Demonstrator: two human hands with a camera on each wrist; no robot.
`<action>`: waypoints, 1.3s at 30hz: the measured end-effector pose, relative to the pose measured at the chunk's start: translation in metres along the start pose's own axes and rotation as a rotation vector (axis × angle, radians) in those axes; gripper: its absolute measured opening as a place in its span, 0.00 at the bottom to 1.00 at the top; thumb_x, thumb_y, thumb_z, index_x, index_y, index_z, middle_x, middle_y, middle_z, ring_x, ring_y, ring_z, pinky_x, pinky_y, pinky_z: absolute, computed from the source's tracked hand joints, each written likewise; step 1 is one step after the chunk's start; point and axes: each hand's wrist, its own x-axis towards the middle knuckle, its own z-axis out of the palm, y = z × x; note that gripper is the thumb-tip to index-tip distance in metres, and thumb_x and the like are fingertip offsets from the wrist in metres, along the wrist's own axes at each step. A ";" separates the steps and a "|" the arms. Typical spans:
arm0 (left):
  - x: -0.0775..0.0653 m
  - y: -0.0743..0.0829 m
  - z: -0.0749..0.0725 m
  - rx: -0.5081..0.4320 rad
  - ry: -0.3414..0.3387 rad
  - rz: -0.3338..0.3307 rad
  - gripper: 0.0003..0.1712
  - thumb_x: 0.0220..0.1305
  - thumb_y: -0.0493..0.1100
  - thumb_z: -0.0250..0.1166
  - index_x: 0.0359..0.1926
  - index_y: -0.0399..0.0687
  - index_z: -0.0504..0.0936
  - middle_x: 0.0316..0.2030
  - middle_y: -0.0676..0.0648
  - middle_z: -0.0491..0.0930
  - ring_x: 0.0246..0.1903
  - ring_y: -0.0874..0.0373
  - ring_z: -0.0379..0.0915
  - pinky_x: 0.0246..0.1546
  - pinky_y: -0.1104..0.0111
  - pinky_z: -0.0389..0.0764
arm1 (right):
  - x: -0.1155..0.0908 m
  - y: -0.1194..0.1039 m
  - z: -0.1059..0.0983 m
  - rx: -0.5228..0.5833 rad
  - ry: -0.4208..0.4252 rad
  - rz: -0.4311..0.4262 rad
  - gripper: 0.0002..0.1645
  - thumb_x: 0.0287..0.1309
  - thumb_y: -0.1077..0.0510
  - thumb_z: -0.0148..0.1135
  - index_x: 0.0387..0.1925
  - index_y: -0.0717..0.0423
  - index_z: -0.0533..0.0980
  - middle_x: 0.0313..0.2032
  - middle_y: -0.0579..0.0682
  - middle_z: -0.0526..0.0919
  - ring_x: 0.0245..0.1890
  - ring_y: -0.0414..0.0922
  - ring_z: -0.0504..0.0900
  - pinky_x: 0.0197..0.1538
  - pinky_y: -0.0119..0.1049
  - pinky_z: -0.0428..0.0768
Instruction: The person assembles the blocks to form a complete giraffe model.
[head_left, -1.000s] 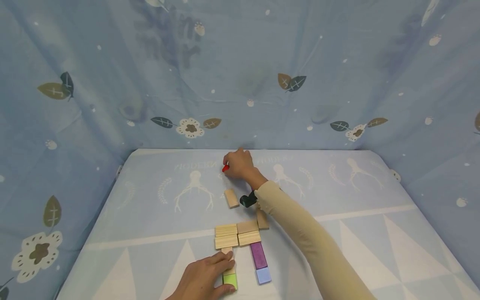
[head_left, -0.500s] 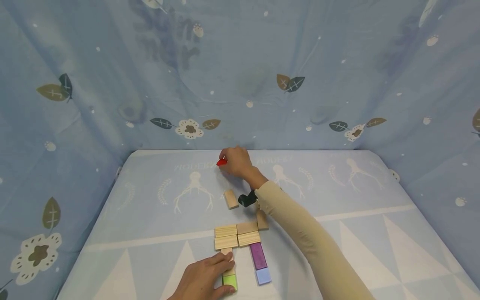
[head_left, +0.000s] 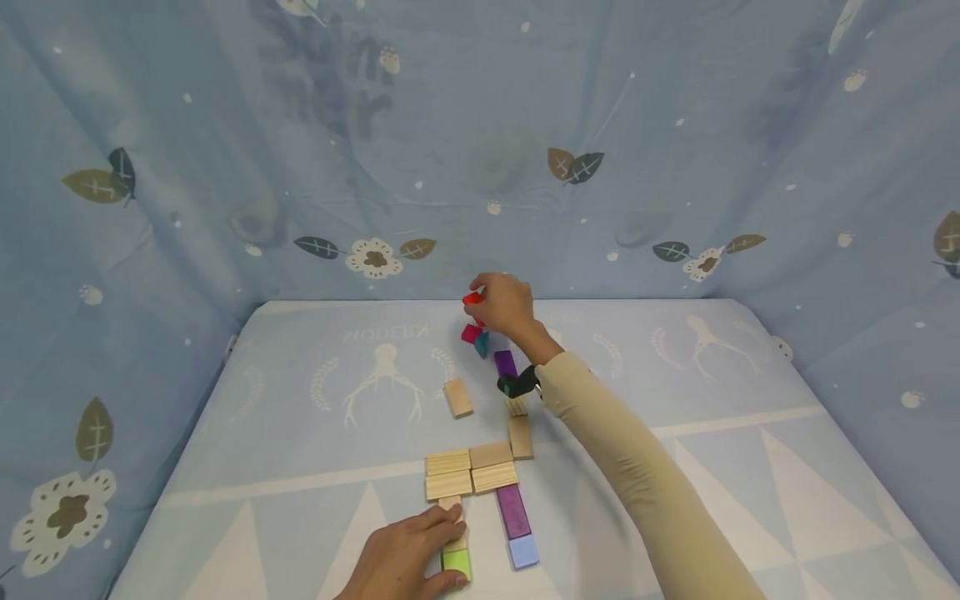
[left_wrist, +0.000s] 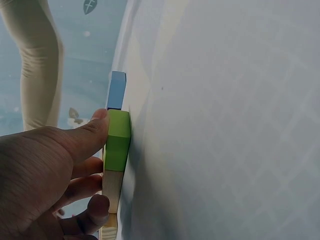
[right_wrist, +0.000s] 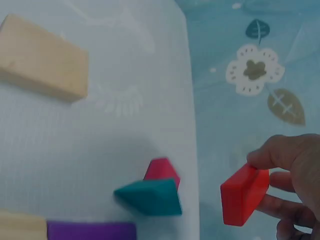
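Note:
In the head view my right hand (head_left: 508,304) is raised at the table's far edge, pinching a red block (head_left: 472,298). The right wrist view shows that block (right_wrist: 242,195) between thumb and fingers, off the table surface. Below the hand lie a pink block (head_left: 470,333) and a teal wedge-shaped block (head_left: 482,345), touching or nearly so. My left hand (head_left: 408,550) rests at the near end of a block layout, thumb against the green block (left_wrist: 118,140) and fingertips at the plain wooden block (left_wrist: 112,190) beside it.
Several natural wood blocks (head_left: 448,485) form a slab mid-table. From it run a purple block (head_left: 513,512) and a light blue one (head_left: 523,551) toward me; others reach a far purple block (head_left: 506,363). One wood block (head_left: 458,398) lies apart. Curtains (head_left: 480,150) surround the table.
My right hand moved right and slightly upward with the red block. The pink and teal blocks and the far purple block came into sight. My left hand stayed in place.

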 end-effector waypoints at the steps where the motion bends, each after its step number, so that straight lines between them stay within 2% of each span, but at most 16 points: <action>1: 0.000 0.000 0.000 -0.003 -0.002 0.000 0.31 0.52 0.63 0.73 0.52 0.50 0.85 0.56 0.52 0.80 0.51 0.55 0.79 0.40 0.64 0.81 | 0.000 0.005 0.001 -0.002 0.008 0.031 0.20 0.56 0.47 0.68 0.49 0.48 0.83 0.37 0.45 0.85 0.39 0.45 0.80 0.45 0.46 0.71; 8: 0.002 0.000 0.001 -0.012 -0.023 -0.008 0.32 0.52 0.65 0.71 0.52 0.51 0.85 0.56 0.53 0.80 0.51 0.56 0.78 0.40 0.64 0.81 | -0.002 0.029 0.009 0.024 0.014 0.240 0.20 0.55 0.45 0.68 0.46 0.50 0.84 0.38 0.47 0.85 0.42 0.48 0.78 0.50 0.50 0.66; 15: 0.001 -0.001 0.002 -0.014 -0.023 -0.008 0.32 0.53 0.65 0.71 0.52 0.51 0.85 0.56 0.53 0.80 0.51 0.56 0.78 0.41 0.64 0.81 | -0.007 0.039 0.020 0.050 -0.021 0.335 0.19 0.54 0.46 0.68 0.44 0.52 0.84 0.39 0.50 0.84 0.42 0.49 0.79 0.51 0.53 0.67; 25: 0.001 -0.001 0.000 0.005 -0.018 -0.006 0.31 0.53 0.65 0.70 0.52 0.51 0.85 0.56 0.52 0.80 0.50 0.56 0.79 0.39 0.65 0.81 | -0.010 0.044 0.033 0.064 -0.080 0.344 0.19 0.54 0.46 0.68 0.42 0.54 0.84 0.38 0.51 0.84 0.40 0.50 0.78 0.51 0.55 0.66; 39: 0.002 0.000 0.000 -0.001 -0.051 -0.036 0.33 0.52 0.66 0.70 0.53 0.53 0.84 0.57 0.53 0.79 0.51 0.57 0.79 0.41 0.65 0.81 | -0.016 0.046 0.037 0.113 -0.131 0.304 0.17 0.60 0.45 0.66 0.42 0.53 0.85 0.38 0.50 0.83 0.40 0.49 0.78 0.50 0.52 0.71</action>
